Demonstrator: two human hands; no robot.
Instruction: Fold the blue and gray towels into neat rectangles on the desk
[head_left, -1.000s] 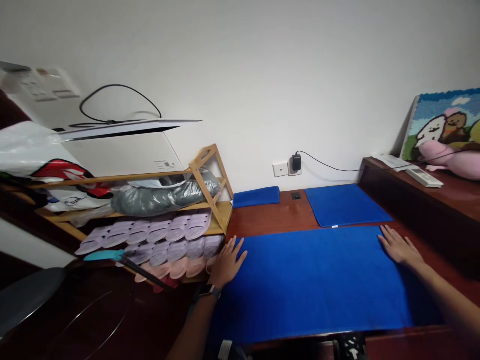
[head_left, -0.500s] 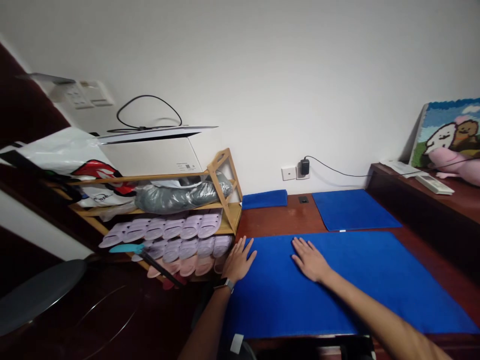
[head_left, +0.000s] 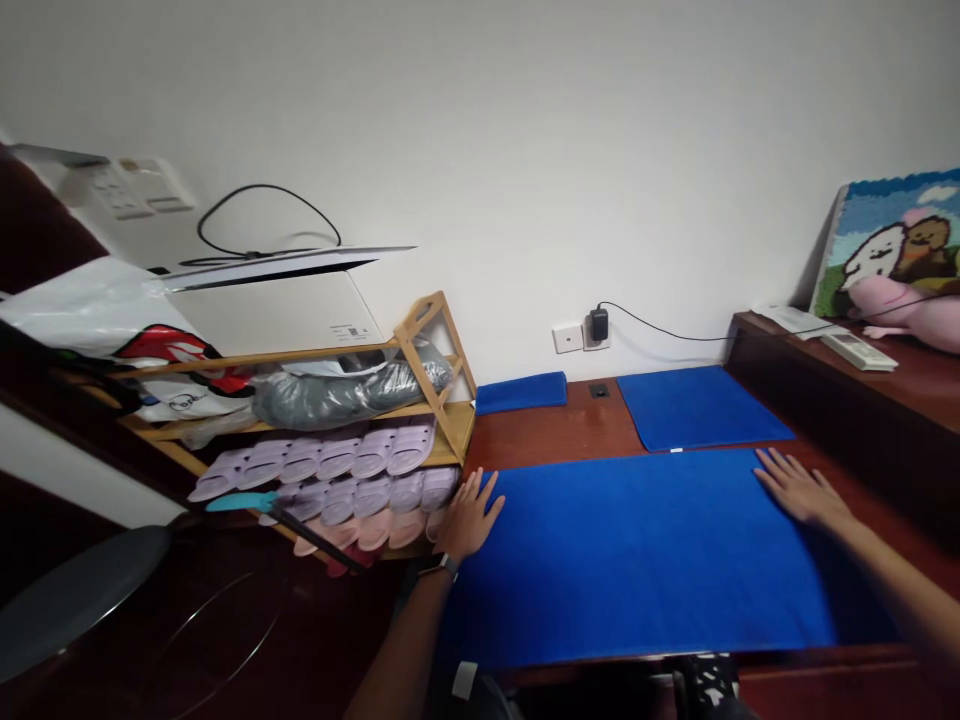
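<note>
The left hand [head_left: 465, 520] covers part of the left edge of the large blue cloth [head_left: 630, 560], the right hand [head_left: 799, 487] part of its right edge; neither palm shows. The left forearm runs off the bottom. The right edge crops the pink plush toy [head_left: 911, 310] and the picture [head_left: 874, 248] partly hidden behind it; the left edge crops the grey seat [head_left: 75, 600]. Fine print on the white box [head_left: 277, 310] is illegible. Below the worktop [head_left: 540, 440], a patterned thing [head_left: 709, 680] is cut off and unidentifiable.
</note>
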